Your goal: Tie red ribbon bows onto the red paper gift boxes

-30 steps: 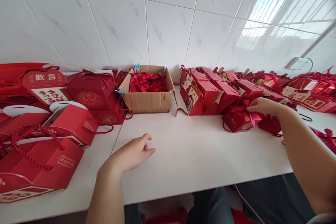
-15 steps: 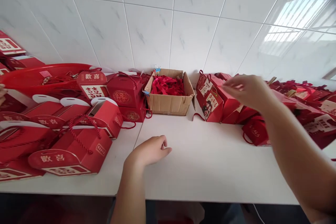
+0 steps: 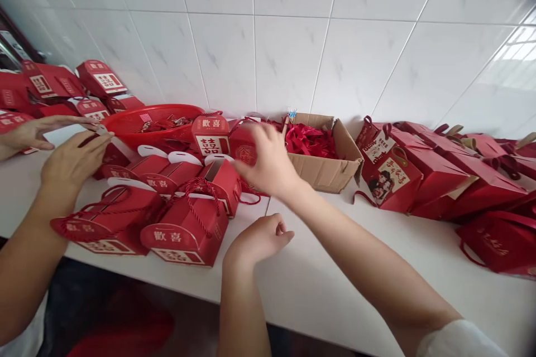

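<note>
The person's right hand (image 3: 270, 162) was extended across the front of the left forearm, its fingers parted from the thumb and no object visible between them. The medallion-marked red box (image 3: 240, 148) lay just behind these fingers, partly covered by them; whether they touched it could not be told. The open-topped red box (image 3: 224, 178) stood near the thumb, to its left and slightly below. The left hand (image 3: 259, 240) hung low above the counter (image 3: 318, 284), its fingers loosely curled, the thumb standing clear and nothing held; the front red box (image 3: 188, 234), with twisted rope handles, stood to its left. To the right of the right hand sat the cardboard carton (image 3: 322, 173), filled with red ribbons (image 3: 310, 141). Farther right, the row of red boxes (image 3: 435, 173) leaned together near the tiled wall (image 3: 293, 61). At left, the red basket (image 3: 121, 125) lay behind the white-flapped boxes, and a co-worker's hands (image 3: 75, 162) held a white-faced piece (image 3: 62, 133), well apart from the person's own.
</note>
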`<state>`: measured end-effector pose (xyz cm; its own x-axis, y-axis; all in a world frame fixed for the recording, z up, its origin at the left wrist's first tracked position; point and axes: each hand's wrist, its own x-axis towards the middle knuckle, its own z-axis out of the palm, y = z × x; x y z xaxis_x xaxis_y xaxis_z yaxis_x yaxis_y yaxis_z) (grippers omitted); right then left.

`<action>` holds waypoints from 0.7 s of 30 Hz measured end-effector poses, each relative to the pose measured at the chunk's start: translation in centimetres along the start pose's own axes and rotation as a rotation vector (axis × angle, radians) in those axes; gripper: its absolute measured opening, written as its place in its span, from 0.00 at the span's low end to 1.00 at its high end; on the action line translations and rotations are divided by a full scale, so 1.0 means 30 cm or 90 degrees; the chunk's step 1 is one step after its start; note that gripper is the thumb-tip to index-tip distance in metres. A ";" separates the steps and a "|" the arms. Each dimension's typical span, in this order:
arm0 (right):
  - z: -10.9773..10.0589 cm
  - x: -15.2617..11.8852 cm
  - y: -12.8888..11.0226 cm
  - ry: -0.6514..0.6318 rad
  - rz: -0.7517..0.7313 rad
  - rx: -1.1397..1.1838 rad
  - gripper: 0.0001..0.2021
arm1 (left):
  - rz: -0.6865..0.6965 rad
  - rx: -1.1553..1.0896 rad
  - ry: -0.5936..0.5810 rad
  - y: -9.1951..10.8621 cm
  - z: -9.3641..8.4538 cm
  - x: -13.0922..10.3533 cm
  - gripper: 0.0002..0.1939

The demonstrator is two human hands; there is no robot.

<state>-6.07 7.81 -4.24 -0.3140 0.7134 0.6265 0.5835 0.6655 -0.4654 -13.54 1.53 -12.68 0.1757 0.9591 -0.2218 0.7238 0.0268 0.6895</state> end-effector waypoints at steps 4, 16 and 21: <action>0.023 0.142 0.145 -0.024 0.150 -0.012 0.50 | 0.029 -0.004 -0.048 -0.013 -0.021 -0.001 0.11; -0.099 0.082 0.156 -0.004 -0.036 0.021 0.48 | 0.076 -0.068 0.030 -0.048 -0.059 -0.021 0.11; -0.324 -0.161 0.100 -0.024 -0.161 0.068 0.43 | 0.143 -0.181 0.150 -0.011 -0.075 -0.038 0.08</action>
<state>4.48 4.23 -2.58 -0.4685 0.5274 0.7088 0.4007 0.8419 -0.3615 -15.48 1.06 -11.10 0.1268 0.9872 0.0971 0.4659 -0.1457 0.8728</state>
